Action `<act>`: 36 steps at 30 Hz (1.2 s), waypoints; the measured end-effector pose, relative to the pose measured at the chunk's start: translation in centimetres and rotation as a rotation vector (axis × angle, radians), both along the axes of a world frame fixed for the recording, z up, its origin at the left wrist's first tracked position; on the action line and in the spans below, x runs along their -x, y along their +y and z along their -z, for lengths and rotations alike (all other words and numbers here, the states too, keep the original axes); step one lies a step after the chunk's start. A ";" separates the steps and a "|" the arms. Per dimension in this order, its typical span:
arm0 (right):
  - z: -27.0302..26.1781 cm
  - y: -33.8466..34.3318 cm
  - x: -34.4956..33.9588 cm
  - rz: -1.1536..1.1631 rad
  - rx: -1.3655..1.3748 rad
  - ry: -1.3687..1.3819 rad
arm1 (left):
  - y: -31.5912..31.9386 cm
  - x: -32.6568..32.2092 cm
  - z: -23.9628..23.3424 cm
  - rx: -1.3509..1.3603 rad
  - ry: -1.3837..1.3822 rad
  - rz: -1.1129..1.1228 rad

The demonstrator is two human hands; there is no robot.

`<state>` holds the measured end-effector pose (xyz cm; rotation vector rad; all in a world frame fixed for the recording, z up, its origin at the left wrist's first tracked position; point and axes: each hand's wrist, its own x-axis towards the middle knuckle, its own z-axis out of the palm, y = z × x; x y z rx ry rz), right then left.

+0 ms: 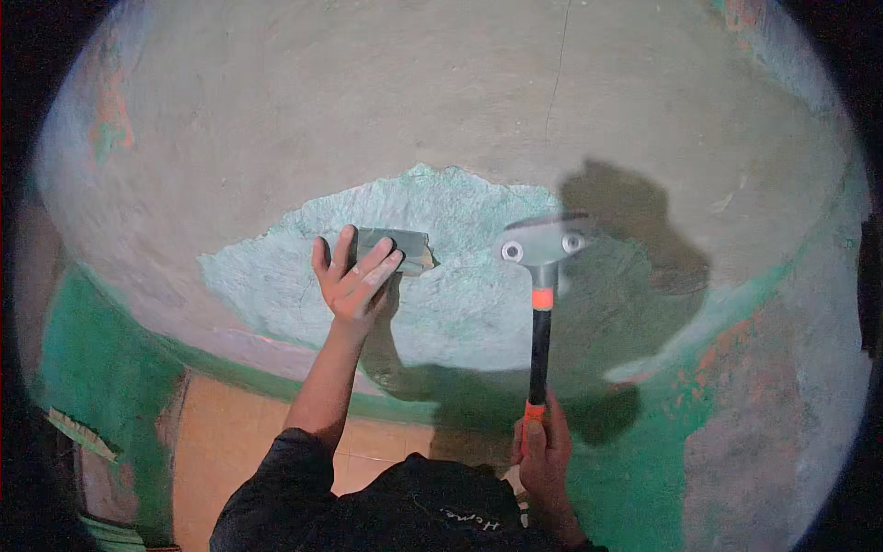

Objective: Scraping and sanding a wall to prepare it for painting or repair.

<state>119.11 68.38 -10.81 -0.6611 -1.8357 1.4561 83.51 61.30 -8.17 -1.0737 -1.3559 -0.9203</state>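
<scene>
My left hand (pixel 355 279) lies over the left part of a grey rectangular pad (pixel 414 248) with a ragged right end, flat against the wall. Its fingers are spread, some of them across the pad. My right hand (pixel 541 441) grips the orange lower end of a long-handled scraper (pixel 540 345). This tool has a black and orange handle and a wide grey head with two round knobs. Its head is over a pale blue-green patch (pixel 469 303) of exposed wall surface, to the right of the pad. Whether the head touches the wall cannot be told.
Grey coating (pixel 400 103) with a thin crack surrounds the upper part of the patch. Green paint (pixel 641 476) shows lower down, with tiled floor (pixel 234 441) below. Dark shadows fall across the wall's right side. A splintered strip (pixel 83 433) is at lower left.
</scene>
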 end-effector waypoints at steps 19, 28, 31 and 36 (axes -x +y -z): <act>1.7 0.0 -2.6 0.025 0.157 0.006 | -0.1 -0.1 0.1 0.011 -0.004 -0.009; 4.3 3.6 -5.4 0.066 0.135 0.005 | 2.1 -1.9 -3.2 0.064 0.108 0.002; 3.6 4.5 -5.8 0.053 0.200 0.054 | 4.5 -3.8 -4.9 0.158 0.159 0.047; 4.4 7.2 -7.4 0.041 0.099 0.016 | 6.0 -5.1 -6.4 0.245 0.241 0.050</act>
